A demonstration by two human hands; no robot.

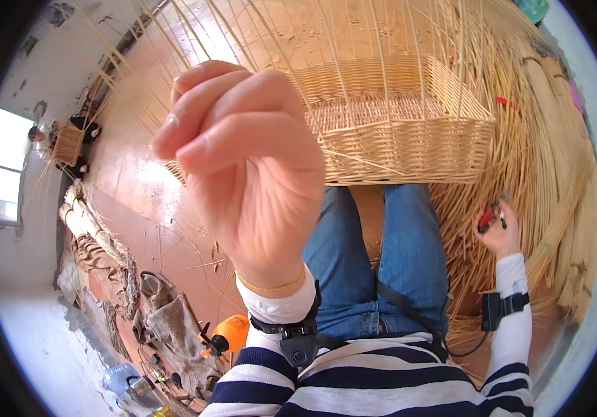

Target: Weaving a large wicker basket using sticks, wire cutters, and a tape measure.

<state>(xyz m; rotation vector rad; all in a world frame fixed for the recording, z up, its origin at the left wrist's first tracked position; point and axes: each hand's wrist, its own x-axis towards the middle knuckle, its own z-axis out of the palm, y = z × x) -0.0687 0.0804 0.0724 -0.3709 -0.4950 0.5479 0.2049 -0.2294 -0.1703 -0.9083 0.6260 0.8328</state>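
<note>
Nearest of all, the left hand is raised with its fingers curled inward and the thumb close to them; whether anything sits between the tips I cannot tell. Below this grip, its wrist carries a thin gold-coloured bracelet and a black strapped device. To the lower right of it are 2 legs in blue jeans. Well to its right and lower, the right hand is closed around a red-and-black hand tool; a black box is strapped at that wrist. Any lettering on the 2 wrist devices or on the tool is too small to tell. Beyond the left hand and to its right, the woven basket sits at the knees, with tall pale stakes rising from its sides. Loose reeds heap between the basket and the right hand. Left of the left hand, the smooth reddish-brown floor shines with window light and bears scattered scraps; an orange bottle and rumpled sackcloth lie to the lower left. Farther left, a chipped white wall holds a bright window.
</note>
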